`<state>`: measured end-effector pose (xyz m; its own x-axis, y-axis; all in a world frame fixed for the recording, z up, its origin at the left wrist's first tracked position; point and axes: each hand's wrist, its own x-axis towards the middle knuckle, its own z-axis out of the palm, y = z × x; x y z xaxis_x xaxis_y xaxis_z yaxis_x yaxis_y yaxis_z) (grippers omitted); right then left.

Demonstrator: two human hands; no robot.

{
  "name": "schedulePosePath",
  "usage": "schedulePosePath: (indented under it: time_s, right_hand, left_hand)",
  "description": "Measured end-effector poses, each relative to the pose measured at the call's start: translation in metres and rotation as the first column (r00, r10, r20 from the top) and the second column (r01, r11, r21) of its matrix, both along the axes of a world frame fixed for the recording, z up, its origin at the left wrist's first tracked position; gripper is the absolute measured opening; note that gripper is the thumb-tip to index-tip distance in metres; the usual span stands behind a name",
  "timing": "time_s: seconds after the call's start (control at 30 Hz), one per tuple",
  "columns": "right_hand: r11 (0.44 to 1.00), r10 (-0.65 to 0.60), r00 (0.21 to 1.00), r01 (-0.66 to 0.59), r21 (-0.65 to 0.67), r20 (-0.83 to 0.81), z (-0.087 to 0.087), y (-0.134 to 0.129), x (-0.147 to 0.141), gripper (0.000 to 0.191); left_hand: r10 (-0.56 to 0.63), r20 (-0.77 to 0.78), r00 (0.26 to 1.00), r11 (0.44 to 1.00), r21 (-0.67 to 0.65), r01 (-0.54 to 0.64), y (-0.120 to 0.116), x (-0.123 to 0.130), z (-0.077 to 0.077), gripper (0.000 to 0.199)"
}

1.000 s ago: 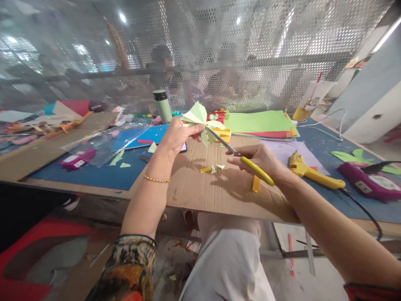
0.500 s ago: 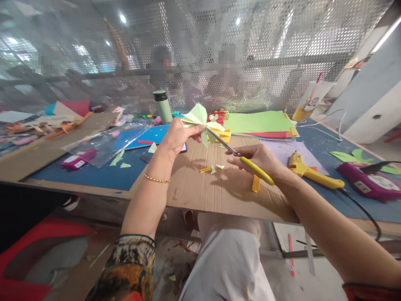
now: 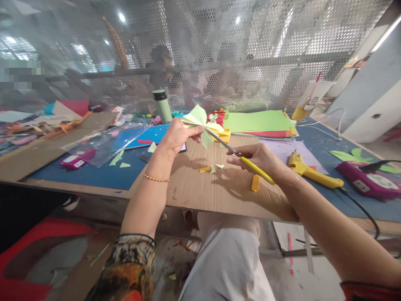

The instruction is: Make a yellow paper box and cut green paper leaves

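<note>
My left hand (image 3: 185, 134) pinches a pale green folded paper piece (image 3: 196, 117) whose petal-like flaps fan out above the cardboard sheet (image 3: 194, 190). In my right hand (image 3: 255, 156) are scissors with yellow handles (image 3: 257, 170); their metal blades point up and left and meet the paper's lower right flaps. Whether the blade tips are apart is too small to tell. Small green scraps (image 3: 213, 169) and a thin yellow strip (image 3: 204, 169) lie on the cardboard below, with a wider yellow piece (image 3: 255, 183) nearer its front edge.
At the right are a yellow glue gun (image 3: 313, 171), a purple power socket (image 3: 368, 179) with a black cable, and a tilted cup (image 3: 311, 100). Green sheets (image 3: 257, 122) and a green bottle (image 3: 162, 106) stand or lie behind. Another purple block (image 3: 77, 159) is left.
Both hands stay nearly where they were, still holding the paper and scissors. The flaps around the blades have shifted slightly.
</note>
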<state>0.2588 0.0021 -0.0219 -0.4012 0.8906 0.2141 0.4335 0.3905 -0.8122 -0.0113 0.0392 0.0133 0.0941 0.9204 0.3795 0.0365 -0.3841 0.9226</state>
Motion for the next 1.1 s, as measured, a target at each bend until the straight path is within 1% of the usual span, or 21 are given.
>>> schedulePosePath:
  time_s: [0.1, 0.23, 0.33, 0.43, 0.5, 0.53, 0.6, 0.63, 0.7, 0.77, 0.87, 0.93, 1.0, 1.03, 1.1]
  right_hand:
    - [1.000, 0.002, 1.000, -0.002, -0.014, 0.001, 0.001, -0.001, 0.000, 0.076]
    - [0.997, 0.051, 0.998, -0.053, -0.049, -0.027, 0.003, -0.002, 0.000, 0.073]
    - [0.998, 0.066, 0.998, -0.066, -0.016, 0.005, 0.004, 0.001, 0.002, 0.069]
    - [0.999, 0.013, 0.999, -0.014, 0.029, 0.042, 0.003, 0.010, 0.008, 0.068]
    - [0.995, -0.068, 0.990, 0.058, 0.085, 0.124, 0.001, 0.016, 0.012, 0.064]
    - [0.989, -0.109, 0.973, 0.086, 0.121, 0.205, 0.000, 0.019, 0.013, 0.059]
    - [0.982, -0.156, 0.902, 0.098, 0.162, 0.403, -0.002, 0.023, 0.012, 0.045]
    - [0.983, -0.158, 0.856, 0.089, 0.160, 0.492, -0.003, 0.024, 0.010, 0.039]
    - [0.987, -0.140, 0.781, 0.062, 0.148, 0.609, -0.005, 0.024, 0.004, 0.038]
    - [0.986, -0.130, 0.738, 0.026, 0.165, 0.662, -0.007, 0.023, -0.002, 0.039]
    - [0.974, -0.129, 0.701, -0.042, 0.222, 0.701, -0.008, 0.021, -0.005, 0.038]
    - [0.969, -0.127, 0.683, -0.069, 0.237, 0.719, -0.008, 0.021, -0.004, 0.037]
    - [0.972, -0.088, 0.680, -0.100, 0.211, 0.728, -0.005, 0.022, 0.000, 0.035]
    - [0.976, -0.049, 0.690, -0.121, 0.183, 0.722, -0.003, 0.023, 0.002, 0.033]
    - [0.980, 0.031, 0.750, -0.155, 0.129, 0.661, 0.003, 0.025, 0.009, 0.032]
  left_hand:
    - [0.004, -0.005, 1.000, 1.000, 0.000, -0.004, 0.000, 0.000, 0.000, 0.038]
    - [-0.001, -0.002, 1.000, 1.000, -0.005, 0.001, 0.003, -0.002, -0.002, 0.038]
    - [0.027, 0.016, 0.999, 1.000, 0.005, -0.028, 0.007, -0.006, -0.004, 0.035]
    - [0.066, 0.040, 0.997, 0.998, 0.017, -0.067, 0.012, -0.008, -0.005, 0.027]
    - [0.072, 0.065, 0.995, 0.997, 0.027, -0.073, 0.013, -0.008, -0.005, 0.025]
    - [0.067, 0.080, 0.995, 0.997, 0.032, -0.070, 0.014, -0.006, -0.005, 0.026]
    - [0.051, 0.107, 0.993, 0.998, 0.035, -0.055, 0.013, -0.002, -0.005, 0.028]
    - [0.040, 0.119, 0.992, 0.999, 0.029, -0.044, 0.013, 0.001, -0.006, 0.029]
    - [0.012, 0.141, 0.990, 1.000, -0.003, -0.011, 0.011, 0.009, -0.008, 0.030]
    - [-0.023, 0.166, 0.986, 0.998, -0.054, 0.032, 0.009, 0.016, -0.012, 0.029]
    - [-0.066, 0.205, 0.977, 0.990, -0.110, 0.090, 0.006, 0.027, -0.018, 0.027]
    - [-0.099, 0.210, 0.973, 0.985, -0.121, 0.126, 0.003, 0.034, -0.022, 0.027]
    - [-0.131, 0.198, 0.971, 0.980, -0.122, 0.157, 0.001, 0.038, -0.024, 0.029]
    - [-0.142, 0.192, 0.971, 0.978, -0.124, 0.168, -0.001, 0.040, -0.025, 0.031]
    - [-0.158, 0.183, 0.970, 0.975, -0.130, 0.183, -0.002, 0.042, -0.027, 0.033]
